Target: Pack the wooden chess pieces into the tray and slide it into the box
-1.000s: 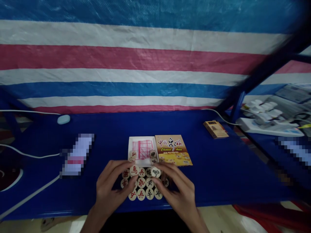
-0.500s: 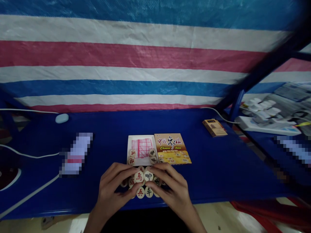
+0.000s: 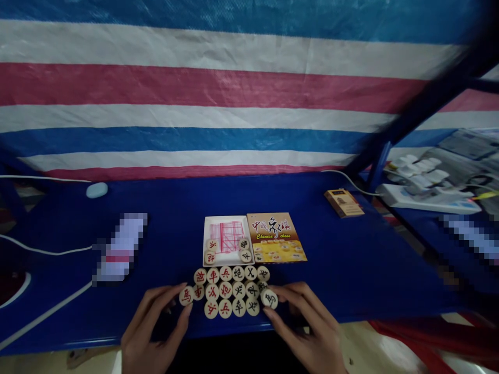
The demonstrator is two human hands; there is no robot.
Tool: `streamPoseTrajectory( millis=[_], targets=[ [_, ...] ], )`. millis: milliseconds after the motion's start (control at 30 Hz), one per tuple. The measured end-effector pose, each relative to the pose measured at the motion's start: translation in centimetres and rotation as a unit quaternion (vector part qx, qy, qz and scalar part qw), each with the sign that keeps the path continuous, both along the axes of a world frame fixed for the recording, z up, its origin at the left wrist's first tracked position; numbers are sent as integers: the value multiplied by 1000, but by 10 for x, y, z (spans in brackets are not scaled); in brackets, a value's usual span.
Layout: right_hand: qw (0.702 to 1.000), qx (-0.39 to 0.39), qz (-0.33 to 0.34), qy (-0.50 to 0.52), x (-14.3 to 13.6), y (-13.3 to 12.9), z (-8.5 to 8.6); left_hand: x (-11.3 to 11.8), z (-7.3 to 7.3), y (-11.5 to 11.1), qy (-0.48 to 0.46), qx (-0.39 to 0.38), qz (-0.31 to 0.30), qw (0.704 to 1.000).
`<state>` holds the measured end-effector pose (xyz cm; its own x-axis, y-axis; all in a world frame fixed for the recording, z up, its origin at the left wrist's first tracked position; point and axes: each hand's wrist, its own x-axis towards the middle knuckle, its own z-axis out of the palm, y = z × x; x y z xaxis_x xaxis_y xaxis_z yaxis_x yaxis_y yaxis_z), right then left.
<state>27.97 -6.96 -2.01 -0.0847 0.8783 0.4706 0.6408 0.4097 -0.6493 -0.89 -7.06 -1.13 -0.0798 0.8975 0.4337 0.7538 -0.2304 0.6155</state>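
Observation:
Between thumb and fingers, my left hand pinches a round Chinese chess piece with a red character, left of the rows of pieces. On the right side my right hand grips a matching piece with a black character, which partly covers a piece behind it. Several more chess pieces lie face up in three rows between the hands, red characters to the left and black to the right. Behind them a white box tray holds a few pieces and a folded sheet with red lines.
The Chinese chess box lid lies right of the tray. A blurred-out phone with cables is at left, near a pale blue case. At the back right are a small brown box and a power strip.
My hands have moved apart from the middle, each carrying its piece outward, left and right. The rows of chess pieces they covered now show.

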Motion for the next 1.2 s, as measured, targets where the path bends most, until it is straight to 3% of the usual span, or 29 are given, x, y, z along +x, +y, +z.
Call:
streamPoseTrajectory(
  millis=[400,800,1200],
  targets=[
    [999,-8,14,-51,3,-1,-12,8,-5,-2,-29,-30,-19,999],
    [999,-3,0,-45,-3,2,-10,8,-12,-1,-23,-53,-29,998],
    [999,-25,-28,-38,-9,3,-10,14,-7,2,-2,-35,-12,999]
  ],
)
